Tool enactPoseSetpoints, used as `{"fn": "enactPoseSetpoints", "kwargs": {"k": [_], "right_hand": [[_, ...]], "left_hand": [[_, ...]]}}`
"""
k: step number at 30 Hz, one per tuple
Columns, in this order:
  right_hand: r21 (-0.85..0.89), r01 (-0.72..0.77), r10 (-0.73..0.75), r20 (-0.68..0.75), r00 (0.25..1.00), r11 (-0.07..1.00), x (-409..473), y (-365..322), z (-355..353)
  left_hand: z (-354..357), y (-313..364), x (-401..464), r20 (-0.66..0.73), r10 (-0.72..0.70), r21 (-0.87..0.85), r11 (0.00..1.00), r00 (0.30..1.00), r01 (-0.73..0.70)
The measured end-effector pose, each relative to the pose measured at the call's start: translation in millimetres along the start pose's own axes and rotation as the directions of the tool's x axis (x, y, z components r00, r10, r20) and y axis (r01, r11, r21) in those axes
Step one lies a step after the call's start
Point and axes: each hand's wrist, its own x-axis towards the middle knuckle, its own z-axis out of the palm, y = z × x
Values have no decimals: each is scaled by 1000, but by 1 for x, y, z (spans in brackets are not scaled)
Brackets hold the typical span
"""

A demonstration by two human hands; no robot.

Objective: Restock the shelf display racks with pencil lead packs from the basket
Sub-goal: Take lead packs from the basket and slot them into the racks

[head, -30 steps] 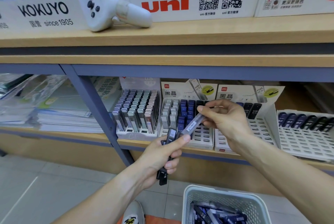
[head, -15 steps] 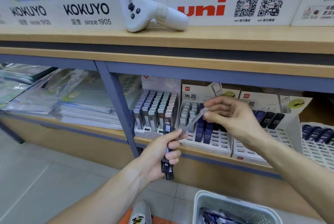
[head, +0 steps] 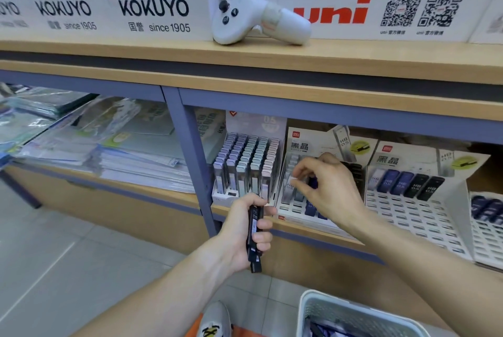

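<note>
Gripped upright in the left hand (head: pixel 242 230) is a small bundle of dark lead packs (head: pixel 254 236), fingers curled round them, just in front of the shelf edge. Its partner, the right hand (head: pixel 324 189), reaches into the middle rack (head: pixel 299 206), thumb and fingertips pinched together over the packs standing there; whether it has a pack between them I cannot tell, as the spot is blurred. That rack has grey and blue packs at its left side and bare slots toward the front. Just left of it stands a full rack (head: pixel 245 170) of pale packs; to the right, another rack (head: pixel 413 200) has one row of blue and black packs at the back. All three sit on the lower shelf (head: pixel 313 230), wood-topped, with a blue-grey post (head: pixel 190 157) dividing it from stacked plastic folders (head: pixel 89 146). On the upper shelf (head: pixel 136 51) a white controller (head: pixel 255 21) lies before brand signs. Below, the basket (head: pixel 353 315) stands on a tiled floor (head: pixel 68 249), with more packs inside, beside a shoe (head: pixel 215 323).
</note>
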Motion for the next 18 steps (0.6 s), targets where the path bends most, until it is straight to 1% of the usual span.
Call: {"fn": "enactPoseSetpoints", "kwargs": {"k": [7, 9, 12, 14, 15, 16, 17, 18], "right_hand": [[-4, -5, 5, 66, 998, 1000, -5, -1, 5], [-35, 3, 0, 71, 997, 999, -3, 1, 7], [-130, 39, -25, 109, 994, 991, 2, 5, 9], [-147, 66, -50, 116, 992, 987, 3, 4, 7], [-129, 67, -53, 103, 993, 989, 3, 2, 5], [-82, 35, -28, 88, 996, 996, 1, -1, 1], [5, -42, 41, 94, 995, 999, -1, -5, -5], [129, -167, 147, 147, 978, 977, -4, -9, -11]], "left_hand": [[3, 3, -8, 101, 48, -62, 997, 994, -42], [6, 3, -8, 118, 63, -49, 997, 991, -57], [9, 3, -8, 123, 82, -9, 997, 989, -81], [11, 3, -9, 129, 90, 17, 995, 988, -93], [13, 3, -10, 140, 93, 35, 995, 986, -98], [14, 2, -11, 153, 96, 59, 993, 983, -106], [15, 1, -11, 168, 101, 87, 989, 981, -117], [16, 0, -12, 178, 107, 117, 985, 978, -129]]}}
